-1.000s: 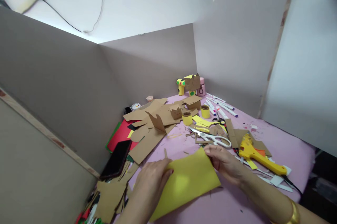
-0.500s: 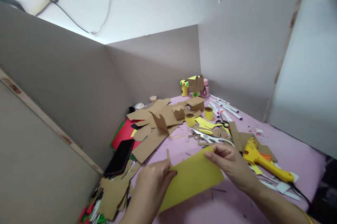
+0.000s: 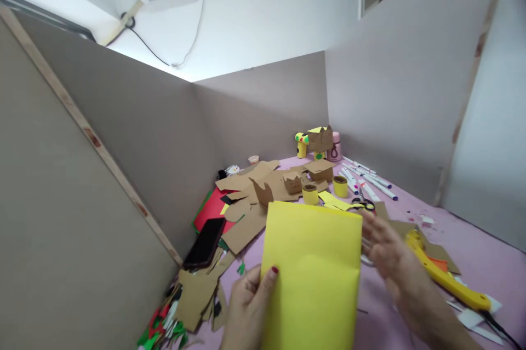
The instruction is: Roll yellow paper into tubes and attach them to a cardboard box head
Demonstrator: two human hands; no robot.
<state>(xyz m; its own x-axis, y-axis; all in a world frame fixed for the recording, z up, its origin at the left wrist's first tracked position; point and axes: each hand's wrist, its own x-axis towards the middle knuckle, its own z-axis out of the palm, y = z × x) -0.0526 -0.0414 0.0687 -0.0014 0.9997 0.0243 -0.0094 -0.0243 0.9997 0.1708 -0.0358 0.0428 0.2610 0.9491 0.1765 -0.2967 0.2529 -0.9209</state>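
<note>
A yellow sheet of paper (image 3: 312,273) stands raised in front of me, its broad face toward the camera. My left hand (image 3: 250,300) pinches its left edge, thumb on the near face. At the sheet's right edge is my right hand (image 3: 390,262), fingers stretched out and a little blurred; whether it touches the paper I cannot tell. Behind the sheet, the scissors with white handles are almost wholly hidden. Two yellow-wrapped cardboard rings (image 3: 340,186) and yellow paper strips (image 3: 337,201) lie just beyond its top edge.
A yellow glue gun (image 3: 447,279) lies on the right over paper scraps. Cut cardboard pieces (image 3: 244,229) spread over the left and middle of the pink table, near a black phone (image 3: 204,243). Markers (image 3: 370,177) lie at the back right. Grey partitions (image 3: 263,103) enclose the table.
The yellow sheet has turned from lying tilted low to upright, facing me. My right hand has released its pinch on the sheet's corner and opened. The view has shifted slightly.
</note>
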